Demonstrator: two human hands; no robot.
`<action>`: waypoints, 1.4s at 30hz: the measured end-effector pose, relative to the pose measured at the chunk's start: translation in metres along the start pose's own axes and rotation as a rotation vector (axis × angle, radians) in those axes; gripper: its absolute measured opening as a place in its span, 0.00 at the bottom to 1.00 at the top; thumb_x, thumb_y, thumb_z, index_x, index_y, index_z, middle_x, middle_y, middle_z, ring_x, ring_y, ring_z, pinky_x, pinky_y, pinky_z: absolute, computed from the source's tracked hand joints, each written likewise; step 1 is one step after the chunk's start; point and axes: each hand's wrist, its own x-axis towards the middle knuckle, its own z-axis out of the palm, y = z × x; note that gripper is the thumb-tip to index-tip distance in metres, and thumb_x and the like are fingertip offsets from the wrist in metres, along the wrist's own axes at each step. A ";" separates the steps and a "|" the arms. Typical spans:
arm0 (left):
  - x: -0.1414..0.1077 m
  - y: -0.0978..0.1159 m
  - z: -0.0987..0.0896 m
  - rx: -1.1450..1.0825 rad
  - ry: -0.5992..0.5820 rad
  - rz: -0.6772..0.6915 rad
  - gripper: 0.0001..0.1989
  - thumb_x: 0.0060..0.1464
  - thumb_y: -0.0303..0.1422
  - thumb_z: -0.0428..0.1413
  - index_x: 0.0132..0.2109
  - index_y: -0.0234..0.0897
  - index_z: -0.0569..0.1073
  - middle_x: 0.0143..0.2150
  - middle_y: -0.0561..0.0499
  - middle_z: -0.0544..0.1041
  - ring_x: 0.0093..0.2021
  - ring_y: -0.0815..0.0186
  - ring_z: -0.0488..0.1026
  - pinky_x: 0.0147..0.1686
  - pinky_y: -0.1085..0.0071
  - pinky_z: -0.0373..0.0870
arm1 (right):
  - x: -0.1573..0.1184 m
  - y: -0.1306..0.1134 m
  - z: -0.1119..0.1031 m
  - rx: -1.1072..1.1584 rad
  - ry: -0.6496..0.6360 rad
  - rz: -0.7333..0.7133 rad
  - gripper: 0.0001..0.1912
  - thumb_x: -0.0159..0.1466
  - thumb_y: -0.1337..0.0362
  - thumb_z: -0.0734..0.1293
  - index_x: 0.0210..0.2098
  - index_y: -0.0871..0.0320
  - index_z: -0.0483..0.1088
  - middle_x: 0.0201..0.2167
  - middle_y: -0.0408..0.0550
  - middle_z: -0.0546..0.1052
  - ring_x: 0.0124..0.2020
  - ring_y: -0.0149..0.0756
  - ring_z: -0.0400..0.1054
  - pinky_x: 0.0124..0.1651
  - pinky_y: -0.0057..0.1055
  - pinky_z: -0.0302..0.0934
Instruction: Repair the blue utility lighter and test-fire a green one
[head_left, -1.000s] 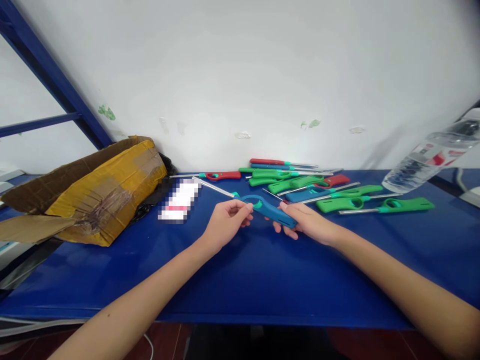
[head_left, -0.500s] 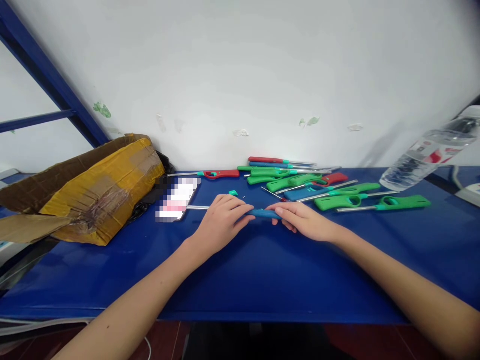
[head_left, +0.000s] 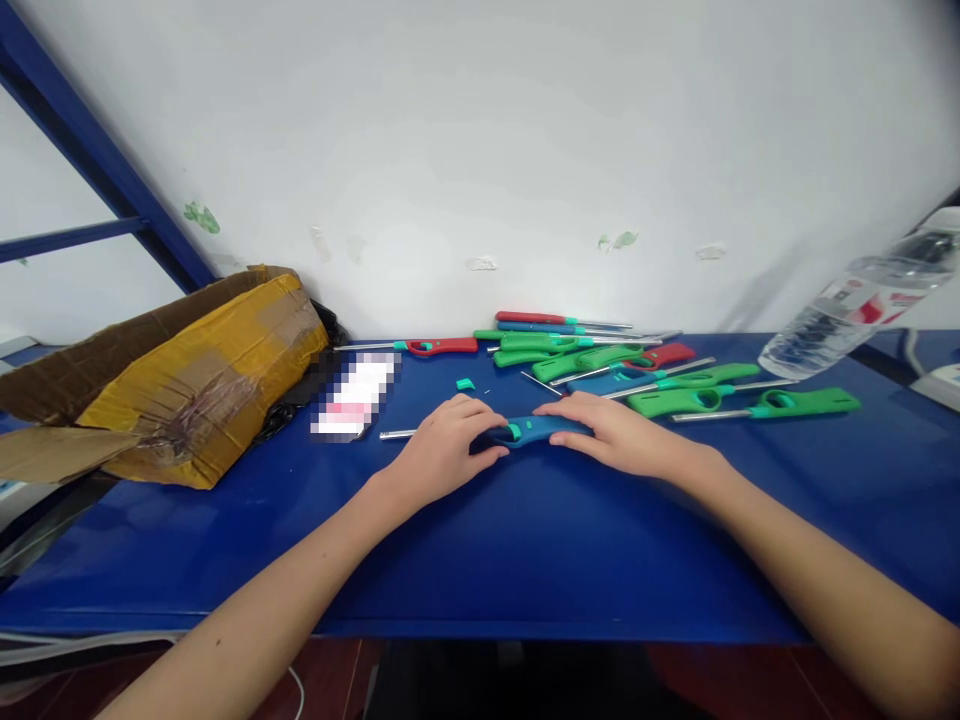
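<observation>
A blue long-necked gas lighter point(head_left: 541, 430) lies across the middle of the blue table, its metal tube pointing left and its turquoise trigger showing. My left hand point(head_left: 450, 438) grips it around the trigger guard, fingers on the far side and thumb on the near side; part of the tube is hidden under the palm. My right hand point(head_left: 611, 432) holds the handle's right end between fingers and thumb. Just beyond, a small turquoise piece point(head_left: 465, 384) lies on the table with a tiny sliver beside it.
Several green, red and blue lighters lie piled behind my right hand, among them a green lighter point(head_left: 814, 402). A red lighter point(head_left: 442, 346) lies near the wall. A phone point(head_left: 356, 395), a taped cardboard box point(head_left: 202, 385) and a tilted water bottle point(head_left: 847, 310) flank them.
The blue lighter has turned from its narrow edge to its broad side, so the trigger and guard now show. Its tube tip has shifted slightly toward me. Both hands stay on it.
</observation>
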 end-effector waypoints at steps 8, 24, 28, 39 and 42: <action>0.001 -0.011 -0.008 0.035 -0.103 -0.099 0.18 0.56 0.38 0.62 0.52 0.34 0.75 0.50 0.43 0.75 0.52 0.56 0.70 0.53 0.59 0.69 | 0.002 0.005 0.004 -0.074 0.043 -0.126 0.20 0.70 0.54 0.60 0.56 0.55 0.71 0.52 0.53 0.76 0.55 0.45 0.67 0.58 0.44 0.61; 0.001 -0.007 -0.001 -0.025 -0.127 -0.116 0.16 0.56 0.39 0.62 0.50 0.36 0.77 0.45 0.46 0.76 0.47 0.59 0.70 0.49 0.62 0.69 | 0.007 -0.027 0.033 -0.308 0.276 -0.372 0.10 0.69 0.66 0.62 0.42 0.58 0.76 0.43 0.51 0.78 0.44 0.39 0.72 0.48 0.38 0.70; 0.001 -0.005 0.002 0.001 -0.111 -0.113 0.16 0.56 0.40 0.62 0.49 0.36 0.78 0.44 0.45 0.75 0.46 0.58 0.70 0.49 0.61 0.69 | 0.007 -0.033 0.030 -0.463 0.224 -0.416 0.09 0.67 0.70 0.63 0.43 0.61 0.75 0.42 0.52 0.78 0.45 0.41 0.71 0.47 0.38 0.70; 0.000 -0.009 0.006 -0.020 -0.090 -0.101 0.14 0.56 0.39 0.62 0.47 0.39 0.78 0.44 0.46 0.75 0.46 0.59 0.70 0.50 0.61 0.69 | 0.005 -0.045 0.035 -0.790 0.168 -0.434 0.11 0.66 0.75 0.61 0.44 0.66 0.73 0.43 0.58 0.77 0.45 0.46 0.70 0.34 0.35 0.70; 0.001 -0.009 0.006 -0.036 -0.092 -0.117 0.14 0.55 0.38 0.62 0.48 0.39 0.78 0.44 0.46 0.75 0.46 0.59 0.71 0.50 0.60 0.69 | 0.005 -0.046 0.036 -0.799 0.181 -0.429 0.13 0.67 0.76 0.57 0.43 0.66 0.73 0.43 0.58 0.77 0.44 0.45 0.70 0.32 0.35 0.69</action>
